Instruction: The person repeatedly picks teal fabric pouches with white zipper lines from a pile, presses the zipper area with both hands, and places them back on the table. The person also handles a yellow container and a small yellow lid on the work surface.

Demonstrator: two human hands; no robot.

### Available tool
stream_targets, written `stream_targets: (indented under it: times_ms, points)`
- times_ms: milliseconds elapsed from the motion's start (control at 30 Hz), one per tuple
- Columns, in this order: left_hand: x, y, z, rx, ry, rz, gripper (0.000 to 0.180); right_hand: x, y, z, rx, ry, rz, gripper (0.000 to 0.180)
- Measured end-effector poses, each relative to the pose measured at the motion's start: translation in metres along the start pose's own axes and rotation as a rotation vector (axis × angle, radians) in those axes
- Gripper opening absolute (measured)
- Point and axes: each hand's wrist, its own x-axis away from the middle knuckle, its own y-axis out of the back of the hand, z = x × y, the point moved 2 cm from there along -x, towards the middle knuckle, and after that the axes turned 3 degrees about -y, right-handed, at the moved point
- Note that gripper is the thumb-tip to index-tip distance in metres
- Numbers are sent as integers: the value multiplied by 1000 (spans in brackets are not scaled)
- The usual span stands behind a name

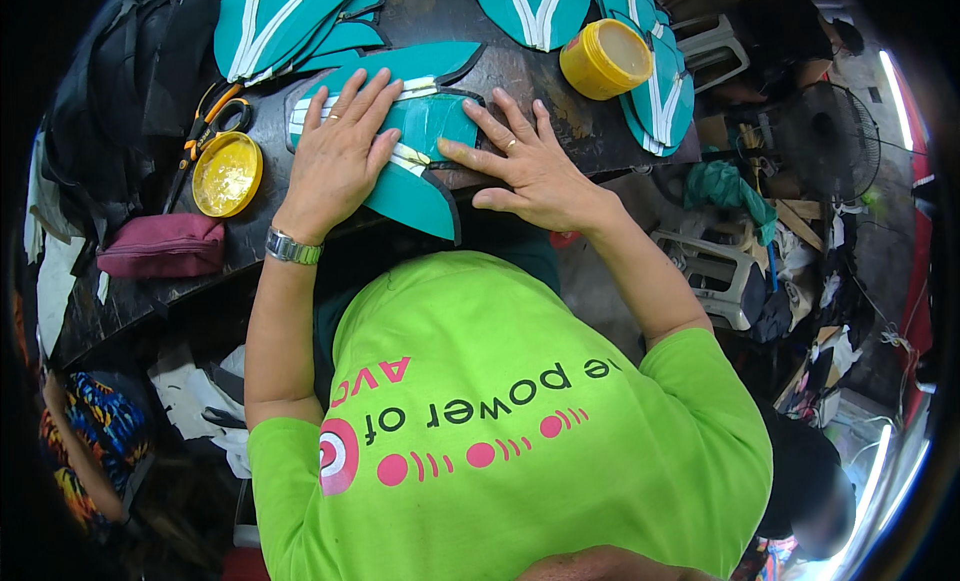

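A teal fabric panel [415,203] with white zipper strips [408,159] and dark edging lies at the near edge of the dark table. My left hand [338,169] rests on its left part, fingers stretched over a zipper strip. Spread wide, my right hand [535,176] touches the panel's right side with its fingertips, near a clear, shiny patch [432,121]. Neither hand grips anything. Part of the panel is hidden beneath my left hand.
Stacked teal panels [300,26] lie far left, with more panels [665,96] at right. A yellow tub [605,61] stands right of the panel. Orange-handled scissors [232,116], a yellow lid [228,176] and a maroon pouch [165,247] are left. Plastic stools [715,281] stand right.
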Motion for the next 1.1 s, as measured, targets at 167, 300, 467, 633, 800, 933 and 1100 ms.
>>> stream_targets:
  times_ms: [167, 300, 467, 633, 800, 933, 1100]
  points:
    - [7, -1, -9, 39, 0, -2, 52, -9, 17, -26, -517, -116, -118, 63]
    - [10, -1, -12, 58, 3, -17, 52, -40, 7, -39, -411, -296, -244, 67]
    - [10, -1, -12, 40, 3, -30, 52, -60, -8, -27, 171, -296, -193, 88]
    - [9, -4, -14, 63, 41, -74, 52, -52, -11, 1, 307, -193, -134, 89]
    - [6, -3, -9, 79, 42, -80, 49, -52, -7, 10, 108, -83, -123, 71]
    - [5, 2, -1, 75, 57, -71, 47, -53, 5, -12, 457, -225, -273, 71]
    - [6, 6, -1, -102, 114, -133, 50, -63, 1, -17, 576, -213, -178, 88]
